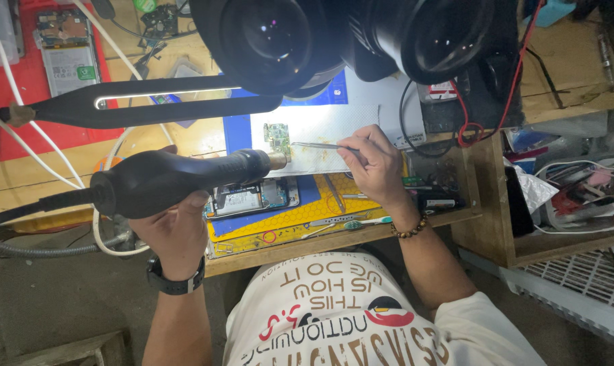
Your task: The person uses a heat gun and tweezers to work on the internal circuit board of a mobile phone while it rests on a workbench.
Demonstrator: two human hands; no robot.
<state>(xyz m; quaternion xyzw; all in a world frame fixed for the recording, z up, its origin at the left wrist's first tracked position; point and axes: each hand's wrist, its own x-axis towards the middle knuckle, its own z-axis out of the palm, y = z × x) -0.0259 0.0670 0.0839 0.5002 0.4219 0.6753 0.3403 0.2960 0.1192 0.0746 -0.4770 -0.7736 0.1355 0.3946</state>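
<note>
Left hand point(178, 227) grips hot-air gun point(185, 177); right hand point(374, 163) pinches tweezers point(320, 145) at small circuit board point(277, 138), probably fragile, light; hold by edges.

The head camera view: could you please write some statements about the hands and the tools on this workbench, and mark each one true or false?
1. The left hand grips a black hot-air tool with a metal nozzle. True.
2. The right hand holds a red screwdriver. False: it holds thin metal tweezers.
3. The tweezers' tips reach a small green circuit board. True.
4. The left wrist is bare. False: it wears a black wristwatch.
5. An opened phone lies on the blue mat near the table edge. True.
6. The nozzle points away from the circuit board. False: it points at it.
</note>
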